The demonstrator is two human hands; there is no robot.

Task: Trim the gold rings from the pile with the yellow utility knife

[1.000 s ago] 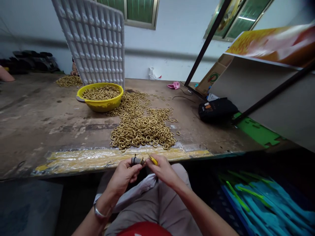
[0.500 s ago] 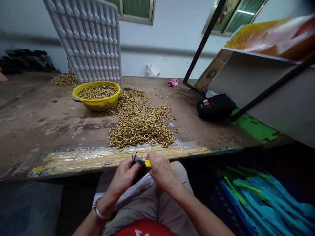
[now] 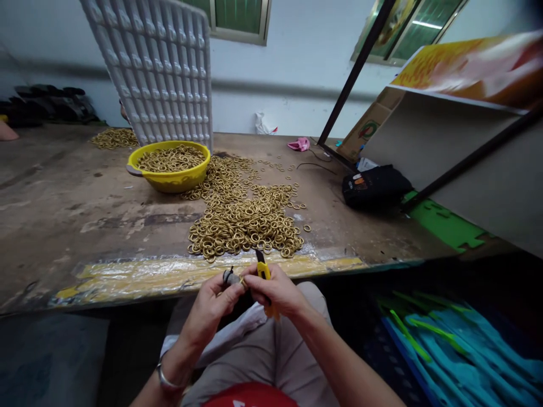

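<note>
My right hand is closed around a yellow utility knife, its dark blade pointing up and away from me. Its thumb and fingertip also meet a small brass-coloured ring. My left hand pinches that ring from the other side, above my lap. A grey wrapping with a black tie covers a left fingertip. Just beyond both hands, a heap of brass-coloured rings spreads over the wooden table. A yellow basin full of similar rings stands behind it to the left.
A grey ribbed plastic panel leans upright behind the basin. More rings lie beyond it. A black pouch and pink cloth sit right, near a dark metal frame. Blue-green pieces fill a crate below, right.
The knife has swung from pointing left at the left fingers to pointing up and away. My right fingertips have come to the ring at my left fingers.
</note>
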